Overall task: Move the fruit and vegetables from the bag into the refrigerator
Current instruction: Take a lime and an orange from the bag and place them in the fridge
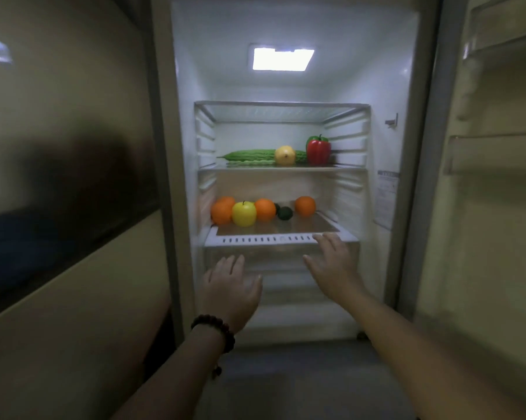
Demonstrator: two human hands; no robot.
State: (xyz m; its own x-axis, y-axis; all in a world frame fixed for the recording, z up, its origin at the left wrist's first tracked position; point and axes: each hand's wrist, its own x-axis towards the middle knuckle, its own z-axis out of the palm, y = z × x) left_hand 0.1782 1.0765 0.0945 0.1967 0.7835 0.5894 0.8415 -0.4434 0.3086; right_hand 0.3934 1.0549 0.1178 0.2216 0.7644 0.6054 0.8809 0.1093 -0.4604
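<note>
The refrigerator (pixel 386 86) stands open in front of me. On its middle shelf lie a green bitter gourd (pixel 249 156), a yellow lemon (pixel 285 155) and a red bell pepper (pixel 318 150). The lower shelf (pixel 274 238) carries oranges (pixel 264 209), a yellow apple (pixel 244 213), another orange (pixel 305 205) and a dark avocado (pixel 285 213). My left hand (pixel 231 287) hovers empty, fingers apart, below that shelf's front edge. My right hand (pixel 334 265) is spread, its fingertips at the shelf's front rim. No bag is in view.
The closed left door (pixel 68 177) fills the left side. The open right door (pixel 492 147) with its door bins stands at the right. A clear drawer (pixel 274 259) sits under the lower shelf. A beaded bracelet (pixel 216 330) is on my left wrist.
</note>
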